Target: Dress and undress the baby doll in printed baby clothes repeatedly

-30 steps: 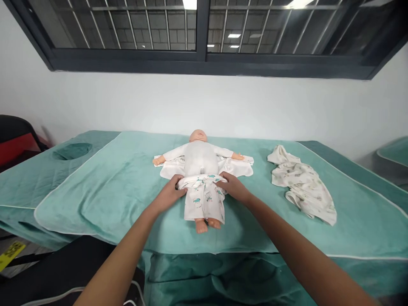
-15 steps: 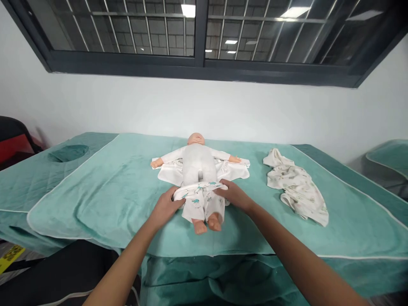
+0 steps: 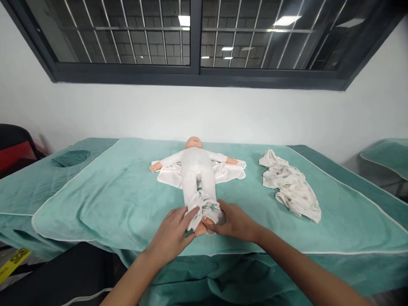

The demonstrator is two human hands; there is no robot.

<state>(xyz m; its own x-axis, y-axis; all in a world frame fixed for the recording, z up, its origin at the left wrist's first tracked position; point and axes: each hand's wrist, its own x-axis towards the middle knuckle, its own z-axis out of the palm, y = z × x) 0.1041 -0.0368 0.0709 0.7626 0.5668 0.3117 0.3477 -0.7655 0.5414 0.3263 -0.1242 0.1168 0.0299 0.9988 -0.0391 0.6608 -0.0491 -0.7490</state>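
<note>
A baby doll (image 3: 196, 166) lies face up on the teal-covered table (image 3: 121, 191), arms spread, on an open white garment (image 3: 229, 171). Its printed white trousers (image 3: 204, 207) are bunched down at its ankles. My left hand (image 3: 171, 234) grips the left side of the bunched trousers by the doll's feet. On the right side, my right hand (image 3: 235, 220) grips the same bunch. Both hands are closed on the cloth. The doll's legs are bare white above the bunch.
A crumpled printed cloth (image 3: 291, 184) lies to the right of the doll. A round hole (image 3: 70, 157) sits in the table's far left end. A white wall and dark window are behind. A second teal surface (image 3: 385, 155) stands at far right.
Both hands have slid the trousers from the doll's waist down its legs to the ankles, toward me. The legs now show bare.
</note>
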